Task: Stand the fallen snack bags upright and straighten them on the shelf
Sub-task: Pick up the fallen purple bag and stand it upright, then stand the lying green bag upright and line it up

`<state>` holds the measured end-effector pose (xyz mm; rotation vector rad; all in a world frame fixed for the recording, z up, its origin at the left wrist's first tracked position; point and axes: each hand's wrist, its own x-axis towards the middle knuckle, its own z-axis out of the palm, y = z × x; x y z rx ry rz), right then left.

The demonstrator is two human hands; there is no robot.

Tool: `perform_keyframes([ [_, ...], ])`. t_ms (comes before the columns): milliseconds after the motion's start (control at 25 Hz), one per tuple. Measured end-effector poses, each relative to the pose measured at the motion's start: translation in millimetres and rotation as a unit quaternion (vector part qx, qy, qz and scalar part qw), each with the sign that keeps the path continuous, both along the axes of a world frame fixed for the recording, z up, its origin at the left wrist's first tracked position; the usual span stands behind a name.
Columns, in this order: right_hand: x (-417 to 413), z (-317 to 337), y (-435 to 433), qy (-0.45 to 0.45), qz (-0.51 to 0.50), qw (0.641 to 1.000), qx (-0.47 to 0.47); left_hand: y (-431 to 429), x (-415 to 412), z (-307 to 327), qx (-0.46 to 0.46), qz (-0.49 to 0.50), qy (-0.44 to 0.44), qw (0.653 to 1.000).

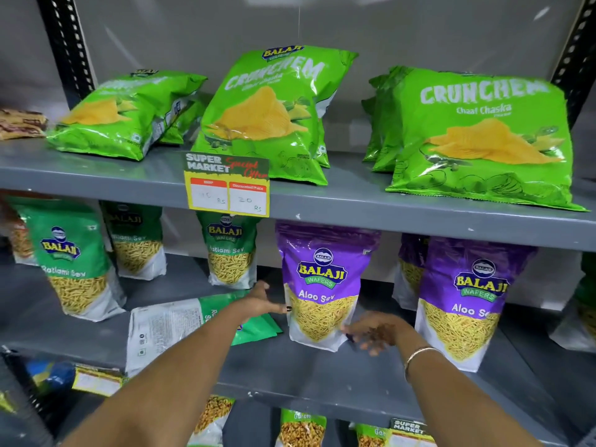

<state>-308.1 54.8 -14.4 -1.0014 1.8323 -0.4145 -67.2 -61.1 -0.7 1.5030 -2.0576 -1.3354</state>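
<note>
A purple Aloo Sev bag (322,285) stands upright on the middle shelf (290,375). My left hand (263,300) is open at its left edge, fingers spread and close to the bag. My right hand (375,332) is open at the bag's lower right corner, fingers blurred. A green Ratlami Sev bag (171,327) lies flat on its face on the same shelf, under my left forearm. On the top shelf a green Crunchem bag (125,114) lies tipped over at the left.
More Crunchem bags (267,114) (483,137) lean on the top shelf. Upright Ratlami Sev bags (71,259) (230,250) and another Aloo Sev bag (464,301) stand on the middle shelf. A price tag (227,185) hangs from the top shelf's edge. Black uprights frame both sides.
</note>
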Motion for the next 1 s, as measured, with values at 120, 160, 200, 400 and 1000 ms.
perform_keyframes([
  [120, 15, -4, -3, -0.061, 0.013, 0.993, 0.105, -27, 58, 4, -0.083, 0.003, -0.131, 0.988],
  [160, 29, -5, -8, -0.080, 0.009, 0.990, 0.113, -40, 81, 3, -0.101, -0.013, -0.157, 0.982],
  [200, 48, -7, -15, -0.092, 0.002, 0.989, 0.113, -53, 104, 1, -0.092, -0.041, -0.150, 0.984],
  [400, 173, -25, -64, -0.090, -0.051, 0.988, 0.114, -105, 200, -16, -0.083, -0.050, -0.129, 0.987],
  [1000, 298, -17, -79, -0.277, -0.373, 0.869, -0.171, -118, 242, -14, 0.170, -0.195, -0.079, 0.963],
])
